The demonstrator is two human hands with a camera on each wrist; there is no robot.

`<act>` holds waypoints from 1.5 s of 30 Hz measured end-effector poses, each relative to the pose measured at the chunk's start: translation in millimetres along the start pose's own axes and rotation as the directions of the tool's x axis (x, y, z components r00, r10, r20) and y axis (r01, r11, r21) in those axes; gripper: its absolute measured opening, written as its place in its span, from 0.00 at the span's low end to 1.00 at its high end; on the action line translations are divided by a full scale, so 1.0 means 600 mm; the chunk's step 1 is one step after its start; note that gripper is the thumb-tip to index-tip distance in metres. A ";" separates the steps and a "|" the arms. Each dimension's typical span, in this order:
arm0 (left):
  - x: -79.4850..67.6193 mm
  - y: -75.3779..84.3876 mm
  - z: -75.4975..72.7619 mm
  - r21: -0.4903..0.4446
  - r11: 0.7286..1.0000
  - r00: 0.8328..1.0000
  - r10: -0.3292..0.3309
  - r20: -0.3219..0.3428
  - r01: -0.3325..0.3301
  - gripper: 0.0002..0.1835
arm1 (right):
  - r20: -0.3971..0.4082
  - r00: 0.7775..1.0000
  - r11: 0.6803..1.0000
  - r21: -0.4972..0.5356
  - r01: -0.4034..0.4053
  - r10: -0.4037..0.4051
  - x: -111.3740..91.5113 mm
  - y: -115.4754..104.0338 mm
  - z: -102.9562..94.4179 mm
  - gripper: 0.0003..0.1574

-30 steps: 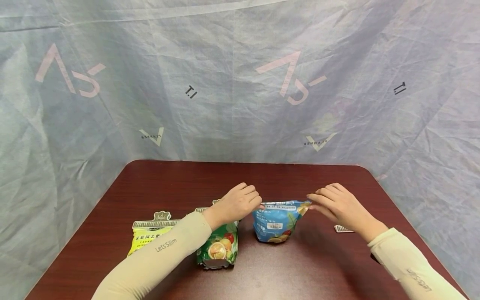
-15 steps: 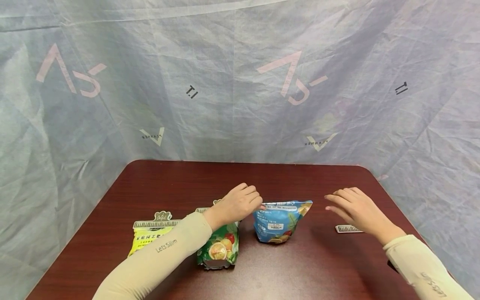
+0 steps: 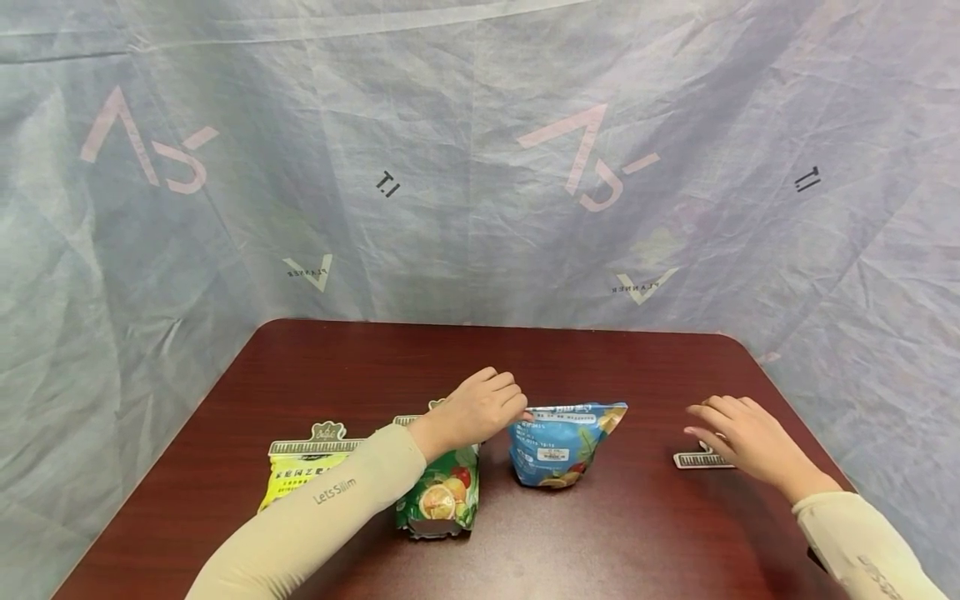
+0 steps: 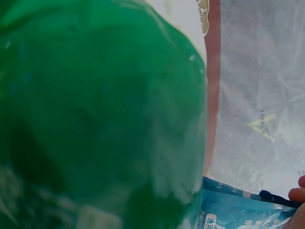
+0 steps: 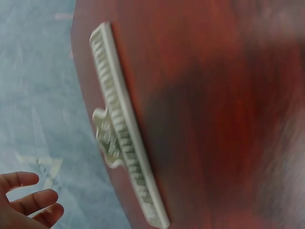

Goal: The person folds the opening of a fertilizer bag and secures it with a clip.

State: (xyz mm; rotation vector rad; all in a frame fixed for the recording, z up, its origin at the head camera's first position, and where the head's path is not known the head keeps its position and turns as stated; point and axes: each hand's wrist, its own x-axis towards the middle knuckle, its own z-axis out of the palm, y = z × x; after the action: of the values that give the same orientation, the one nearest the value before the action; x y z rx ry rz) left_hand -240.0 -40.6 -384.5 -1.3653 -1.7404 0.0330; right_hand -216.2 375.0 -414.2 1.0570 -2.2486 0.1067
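Note:
A blue pouch (image 3: 555,454) with printed fruit stands upright on the table. My left hand (image 3: 480,408) pinches its upper left corner; in the left wrist view the fingers (image 4: 297,196) show at the pouch's top edge. To the right, my right hand (image 3: 753,442) hovers with loosely bent fingers and holds nothing. Just beyond it lies a long bag clip (image 3: 693,460) with piano-key markings and a scalloped handle, partly covered by the hand in the head view. In the right wrist view the whole clip (image 5: 127,143) shows, apart from the fingers.
Left of the blue pouch stands a green fruit-printed bag (image 3: 438,502), partly behind my left forearm, a clip (image 3: 407,420) on its top. Farther left is a yellow bag (image 3: 300,477) with a similar clip (image 3: 313,447). A grey cloth (image 3: 465,167) hangs behind the dark red table (image 3: 570,542).
My right hand has let go of the pouch's upper right corner and moved right, to the loose clip. The left hand stays at the pouch's left corner.

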 end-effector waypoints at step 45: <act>0.000 0.000 0.002 0.026 1.000 1.000 0.008 0.008 -0.008 0.15 | 0.331 0.919 0.976 -0.039 -0.214 0.215 -0.112 0.021 0.042 0.34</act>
State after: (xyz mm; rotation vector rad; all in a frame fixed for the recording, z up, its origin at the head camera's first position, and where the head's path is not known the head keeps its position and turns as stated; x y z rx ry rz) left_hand -240.5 -40.1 -385.3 -1.3550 -1.7352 0.0659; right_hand -206.6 420.1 -470.8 0.8743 -2.6684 0.0169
